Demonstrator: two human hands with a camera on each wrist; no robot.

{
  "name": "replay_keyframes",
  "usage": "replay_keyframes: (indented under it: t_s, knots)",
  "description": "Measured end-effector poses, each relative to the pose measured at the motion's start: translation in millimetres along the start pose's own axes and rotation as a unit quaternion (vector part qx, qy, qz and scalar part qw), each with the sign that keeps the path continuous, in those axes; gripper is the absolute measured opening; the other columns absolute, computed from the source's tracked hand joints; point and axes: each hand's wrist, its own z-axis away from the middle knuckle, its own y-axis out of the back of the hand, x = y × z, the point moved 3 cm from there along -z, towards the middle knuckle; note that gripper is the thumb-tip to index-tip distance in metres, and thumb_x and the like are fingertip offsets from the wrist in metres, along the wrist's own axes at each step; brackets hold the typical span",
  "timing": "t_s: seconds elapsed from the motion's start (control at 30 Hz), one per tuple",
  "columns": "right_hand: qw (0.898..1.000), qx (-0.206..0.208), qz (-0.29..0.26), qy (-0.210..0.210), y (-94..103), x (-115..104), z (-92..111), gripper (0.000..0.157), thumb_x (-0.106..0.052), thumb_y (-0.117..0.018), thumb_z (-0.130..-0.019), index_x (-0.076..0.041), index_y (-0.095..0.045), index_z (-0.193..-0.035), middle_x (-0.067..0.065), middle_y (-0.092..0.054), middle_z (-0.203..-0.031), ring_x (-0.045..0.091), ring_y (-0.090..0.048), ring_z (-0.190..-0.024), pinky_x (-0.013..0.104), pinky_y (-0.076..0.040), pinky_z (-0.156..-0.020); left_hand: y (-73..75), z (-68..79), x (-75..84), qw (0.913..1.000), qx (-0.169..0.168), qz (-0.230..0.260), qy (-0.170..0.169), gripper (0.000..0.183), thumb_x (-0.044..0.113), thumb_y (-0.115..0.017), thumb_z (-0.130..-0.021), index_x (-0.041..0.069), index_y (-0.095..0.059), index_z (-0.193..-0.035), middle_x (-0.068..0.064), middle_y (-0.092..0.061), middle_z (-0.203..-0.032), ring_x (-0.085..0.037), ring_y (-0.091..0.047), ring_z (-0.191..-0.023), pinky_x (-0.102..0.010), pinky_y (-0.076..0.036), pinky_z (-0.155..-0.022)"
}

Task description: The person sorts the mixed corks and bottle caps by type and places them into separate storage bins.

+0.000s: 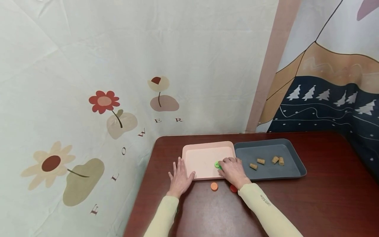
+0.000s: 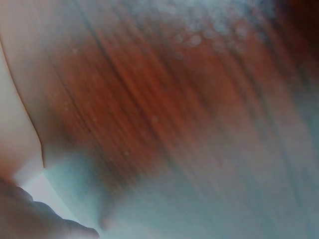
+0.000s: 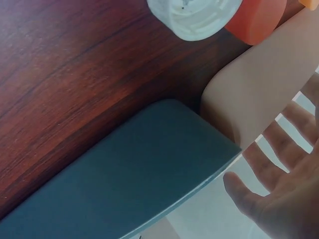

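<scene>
My right hand [image 1: 234,171] reaches over the front right part of a pink tray [image 1: 198,161]. Its thumb and forefinger pinch a small round green bottle cap [image 1: 217,165] near the tray floor; part of the green is hidden by the fingers. In the right wrist view the other fingers of the right hand [image 3: 284,194] are spread above the tray rims, and no green shows. My left hand [image 1: 179,181] rests on the pink tray's front left corner, fingers extended and thumb apart. The left wrist view catches only some blurred fingers [image 2: 40,214] at lower left.
A dark grey tray [image 1: 245,151] touches the pink one on the right and holds several corks [image 1: 261,161]. Before the trays lie an orange cap [image 1: 214,186], a red cap [image 1: 233,188] and a white cap [image 3: 197,17]. Everything stands on a brown table [image 1: 322,171] by a fabric wall.
</scene>
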Motion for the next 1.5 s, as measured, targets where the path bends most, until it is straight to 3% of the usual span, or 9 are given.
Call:
replay_keyframes:
  t_s: [0.23, 0.47, 0.67, 1.3, 1.5]
  knots:
    - [0.999, 0.033, -0.015, -0.008, 6.7, 3, 8, 0.042, -0.037, -0.074, -0.096, -0.015, -0.071, -0.132, 0.012, -0.065, -0.138, 0.041, -0.053, -0.135, 0.069, -0.038, -0.106, 0.2, -0.1, 0.9, 1.0, -0.001, 0.003, -0.002, 0.094, 0.058, -0.052, -0.099, 0.0, -0.018, -0.164, -0.013, -0.009, -0.173, -0.045, -0.008, -0.157, -0.081, -0.014, -0.11]
    - [0.999, 0.038, -0.016, -0.027, 13.1, 7, 22, 0.053, -0.047, -0.068, -0.097, -0.015, -0.066, -0.14, 0.014, -0.054, -0.152, 0.043, -0.048, -0.14, 0.072, -0.035, -0.108, 0.1, 0.1, 0.0, 1.0, 0.001, 0.001, -0.002, 0.095, 0.059, -0.052, -0.099, 0.0, -0.018, -0.164, -0.013, -0.009, -0.173, -0.045, -0.008, -0.157, -0.082, -0.014, -0.11]
    - [0.998, 0.025, -0.026, -0.052, 17.6, 15, 38, 0.06, -0.051, -0.067, -0.096, -0.014, -0.062, -0.144, 0.014, -0.051, -0.155, 0.042, -0.044, -0.144, 0.071, -0.032, -0.11, 0.5, -0.3, -0.3, 1.0, 0.001, -0.001, -0.004, 0.095, 0.06, -0.052, -0.099, 0.0, -0.018, -0.164, -0.013, -0.009, -0.173, -0.045, -0.008, -0.157, -0.082, -0.014, -0.11]
    - [0.994, 0.028, -0.027, -0.105, 29.6, 49, 81, 0.063, -0.047, -0.067, -0.097, -0.011, -0.058, -0.148, 0.017, -0.048, -0.157, 0.046, -0.038, -0.146, 0.072, -0.03, -0.111, 4.3, 1.7, 3.8, 1.0, 0.004, -0.007, 0.001, 0.094, 0.059, -0.052, -0.099, 0.0, -0.019, -0.164, -0.017, -0.009, -0.173, -0.045, -0.007, -0.157, -0.082, -0.01, -0.111]
    - [0.994, 0.014, -0.025, -0.11, 29.5, 57, 94, 0.064, -0.046, -0.067, -0.098, -0.011, -0.056, -0.149, 0.017, -0.047, -0.158, 0.047, -0.037, -0.146, 0.073, -0.029, -0.111, 6.1, 1.6, 4.2, 0.9989, 0.04, -0.002, -0.024, 0.089, 0.054, -0.056, -0.098, -0.001, -0.027, -0.161, -0.023, -0.016, -0.17, -0.049, -0.014, -0.154, -0.083, -0.013, -0.109]
